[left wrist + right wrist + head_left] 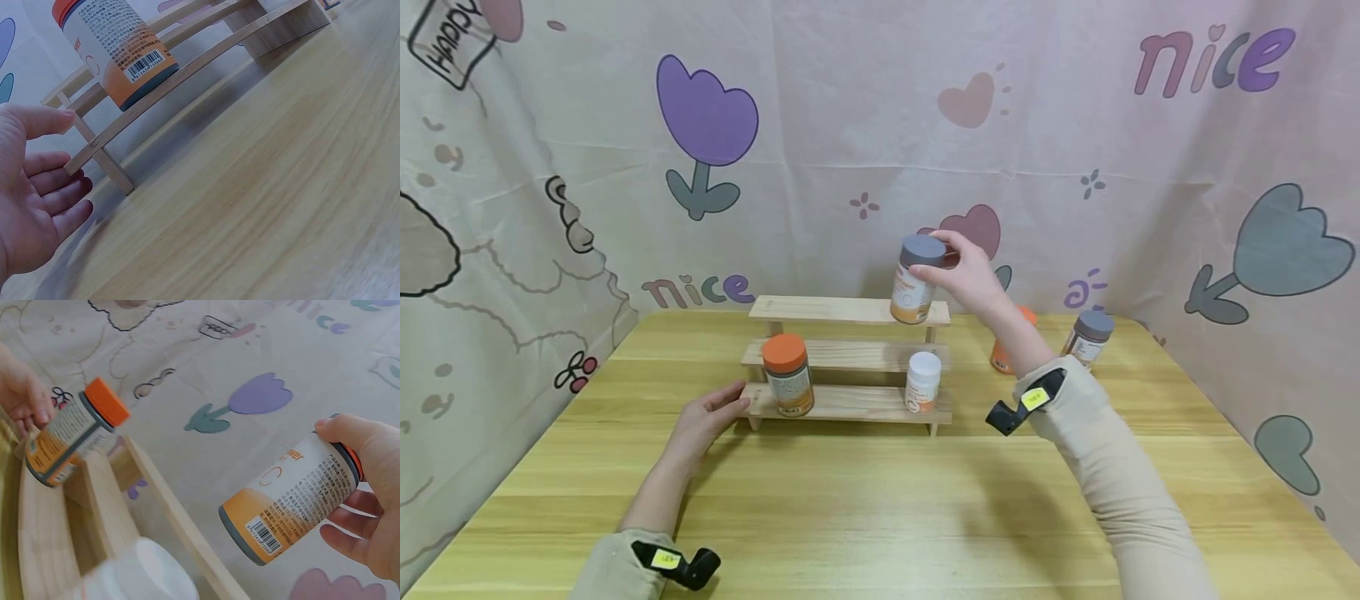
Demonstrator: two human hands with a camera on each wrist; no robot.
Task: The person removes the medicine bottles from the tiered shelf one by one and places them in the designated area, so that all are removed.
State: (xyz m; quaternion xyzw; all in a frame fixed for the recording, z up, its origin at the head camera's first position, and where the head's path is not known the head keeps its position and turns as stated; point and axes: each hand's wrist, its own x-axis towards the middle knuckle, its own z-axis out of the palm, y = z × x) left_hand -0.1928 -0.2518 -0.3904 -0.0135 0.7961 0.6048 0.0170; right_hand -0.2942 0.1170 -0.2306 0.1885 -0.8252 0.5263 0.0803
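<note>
My right hand (pixel 966 271) grips a supplement bottle (pixel 913 292), its thumb on one side and fingers on the other. The bottle has a grey lid in the head view and a white and orange label. It is held nearly upright, overlapping the right end of the top tier of a three-step wooden shelf (pixel 827 308). In the left wrist view my left hand (pixel 31 187) has its fingers at the left end of the lowest step, thumb extended above. Near it on that step stands an orange-lidded jar (pixel 788 379); a small white bottle (pixel 922 383) stands at the right end.
Right of the shelf, partly behind my right forearm, are an orange bottle (pixel 1002 357) and a grey-lidded bottle (pixel 1088 336) on the wooden table (pixel 880 508). A patterned cloth (pixel 850 108) hangs close behind the shelf and along both sides.
</note>
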